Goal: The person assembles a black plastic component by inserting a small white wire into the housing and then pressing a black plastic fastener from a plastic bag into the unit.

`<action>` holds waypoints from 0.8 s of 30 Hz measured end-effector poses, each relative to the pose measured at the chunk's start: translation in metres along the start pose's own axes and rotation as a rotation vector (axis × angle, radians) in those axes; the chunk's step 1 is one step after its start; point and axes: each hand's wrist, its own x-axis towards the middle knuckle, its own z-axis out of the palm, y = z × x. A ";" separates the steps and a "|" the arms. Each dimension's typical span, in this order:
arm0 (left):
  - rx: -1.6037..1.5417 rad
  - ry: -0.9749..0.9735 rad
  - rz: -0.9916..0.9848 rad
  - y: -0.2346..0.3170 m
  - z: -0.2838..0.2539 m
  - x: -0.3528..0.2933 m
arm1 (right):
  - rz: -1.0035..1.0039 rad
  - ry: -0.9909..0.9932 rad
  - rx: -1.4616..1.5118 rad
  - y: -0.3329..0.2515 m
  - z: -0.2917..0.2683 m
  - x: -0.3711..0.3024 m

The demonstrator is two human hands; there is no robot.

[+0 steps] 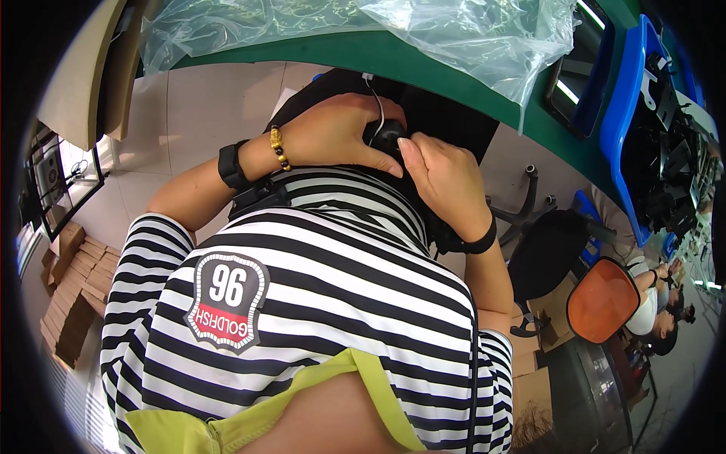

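Observation:
In my lap, my left hand (340, 136) is wrapped round a small, black rounded object (388, 138). Its kind cannot be made out, as fingers cover much of it. A thin white cable (377, 97) runs down to this object from the table's edge. From the other side, my right hand (448, 172) pinches with thumb and index finger at the object's right end. Whatever lies between those fingertips is too small to name. Black cloth or trousers (461, 117) lie beneath both hands.
Transparent plastic sheeting (484, 38) hangs over the edge of a green table (423, 66). To the right are a blue tray (624, 129) of black parts and an orange seat (605, 300). Cardboard pieces (79, 284) are stacked at the left; another person (646, 306) sits far right.

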 end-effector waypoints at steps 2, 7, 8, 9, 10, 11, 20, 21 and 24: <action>0.038 0.002 0.039 -0.001 -0.001 0.000 | 0.041 -0.083 0.052 0.000 -0.002 0.000; -0.004 -0.057 -0.042 0.001 -0.001 0.003 | -0.024 0.118 0.087 -0.007 -0.006 -0.006; -0.013 -0.051 -0.040 0.001 0.000 0.003 | -0.049 0.157 0.122 -0.006 -0.006 -0.006; -0.023 -0.044 -0.038 0.001 0.001 0.004 | -0.076 0.196 0.157 -0.005 -0.007 -0.007; -0.021 -0.046 -0.033 0.001 0.002 0.005 | -0.074 0.201 0.153 -0.004 -0.008 -0.007; -0.010 -0.045 -0.007 -0.001 0.003 0.005 | -0.066 0.127 0.115 -0.003 -0.010 -0.008; -0.038 -0.084 -0.016 0.007 0.000 0.008 | -0.103 0.138 0.021 -0.002 -0.009 -0.011; -0.044 -0.096 -0.032 0.009 0.000 0.007 | -0.111 0.174 0.043 -0.004 -0.009 -0.010; -0.040 -0.079 -0.044 0.009 0.000 0.005 | -0.123 0.175 0.047 -0.005 -0.009 -0.008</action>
